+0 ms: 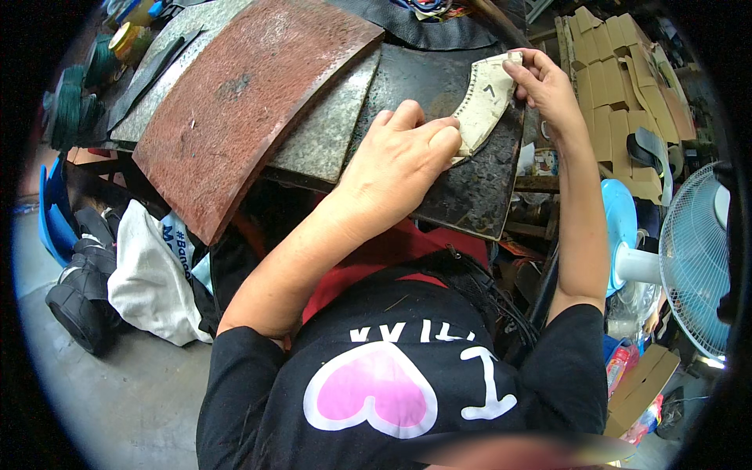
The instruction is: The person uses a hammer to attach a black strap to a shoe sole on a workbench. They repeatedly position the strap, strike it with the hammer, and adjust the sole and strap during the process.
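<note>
A curved cream template [487, 98] with a row of small holes along its inner edge and a dark mark on its face lies at the right of the dark worktop. A thin black edge shows beneath its lower side. My left hand [407, 157] is closed at the template's near end, back of the hand up; its fingertips are mostly hidden. At the far end, my right hand [547, 88] pinches the template's corner between thumb and fingers.
Left of the hands, a large curved reddish-brown sheet [251, 94] overhangs the table beside a grey speckled board [325, 129]. Black material [423, 27] lies at the back. A fan [693, 258] and stacked cardboard pieces [615, 86] stand right; a white cloth [153, 274] hangs left.
</note>
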`<state>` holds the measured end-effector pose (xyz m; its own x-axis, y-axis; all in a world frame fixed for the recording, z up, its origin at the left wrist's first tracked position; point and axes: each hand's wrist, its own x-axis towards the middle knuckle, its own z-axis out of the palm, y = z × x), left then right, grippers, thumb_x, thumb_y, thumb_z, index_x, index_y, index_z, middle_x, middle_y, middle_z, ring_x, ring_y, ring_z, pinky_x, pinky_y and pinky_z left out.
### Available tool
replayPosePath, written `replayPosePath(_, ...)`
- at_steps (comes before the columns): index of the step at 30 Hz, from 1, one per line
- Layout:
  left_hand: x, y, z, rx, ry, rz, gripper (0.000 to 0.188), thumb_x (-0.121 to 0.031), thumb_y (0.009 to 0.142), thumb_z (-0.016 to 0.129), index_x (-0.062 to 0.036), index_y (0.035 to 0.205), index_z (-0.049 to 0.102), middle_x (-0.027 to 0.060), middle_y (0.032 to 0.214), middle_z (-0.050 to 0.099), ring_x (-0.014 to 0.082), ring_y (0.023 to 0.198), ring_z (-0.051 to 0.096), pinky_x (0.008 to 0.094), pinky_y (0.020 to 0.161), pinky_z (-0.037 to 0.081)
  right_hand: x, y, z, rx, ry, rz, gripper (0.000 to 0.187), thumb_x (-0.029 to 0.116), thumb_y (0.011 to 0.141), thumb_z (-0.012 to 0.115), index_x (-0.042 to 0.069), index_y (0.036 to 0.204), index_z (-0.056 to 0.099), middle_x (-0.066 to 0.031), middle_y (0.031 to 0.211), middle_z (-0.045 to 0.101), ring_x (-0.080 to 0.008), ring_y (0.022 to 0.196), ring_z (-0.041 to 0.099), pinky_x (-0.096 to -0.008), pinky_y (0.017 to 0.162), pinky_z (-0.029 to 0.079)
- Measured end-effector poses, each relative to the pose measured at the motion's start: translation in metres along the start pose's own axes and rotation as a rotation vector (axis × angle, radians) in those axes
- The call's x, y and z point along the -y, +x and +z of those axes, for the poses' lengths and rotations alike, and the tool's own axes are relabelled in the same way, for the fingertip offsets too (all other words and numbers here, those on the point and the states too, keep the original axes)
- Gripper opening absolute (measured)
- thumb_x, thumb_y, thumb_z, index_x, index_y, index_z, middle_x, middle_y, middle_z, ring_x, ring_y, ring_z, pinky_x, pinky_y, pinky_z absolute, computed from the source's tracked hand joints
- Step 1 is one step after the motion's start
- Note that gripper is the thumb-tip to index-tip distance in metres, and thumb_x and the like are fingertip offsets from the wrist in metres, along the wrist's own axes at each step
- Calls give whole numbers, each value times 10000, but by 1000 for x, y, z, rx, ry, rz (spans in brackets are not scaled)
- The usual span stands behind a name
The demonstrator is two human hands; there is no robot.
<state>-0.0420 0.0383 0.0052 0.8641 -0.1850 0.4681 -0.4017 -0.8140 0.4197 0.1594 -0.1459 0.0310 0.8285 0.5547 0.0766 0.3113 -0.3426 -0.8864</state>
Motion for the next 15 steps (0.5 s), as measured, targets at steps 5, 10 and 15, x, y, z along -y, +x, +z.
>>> replayPosePath(5,1,0,0,-8,-23,-6,296,-125,781,715,-57,1030,571,56,1164,659,283,915,534,392,838,443,-7,14,-12,165,-63,198,232,233,873,756,86,976,608,46,810,610,-2,664,507,-167,528,355)
replayPosePath(10,1,0,1,-28,-23,4,285,-124,785,711,-61,1021,565,54,1170,655,279,912,531,391,840,439,-15,24,-10,99,-454,1,342,222,831,777,58,1096,635,-22,855,640,-88,750,571,-237,649,466)
replayPosePath(15,1,0,0,-21,-11,5,261,-125,792,704,-61,998,558,47,1191,648,276,912,525,389,836,436,-13,25,-5,35,-714,-379,349,219,895,696,76,1212,660,-51,927,656,-127,835,600,-271,757,497)
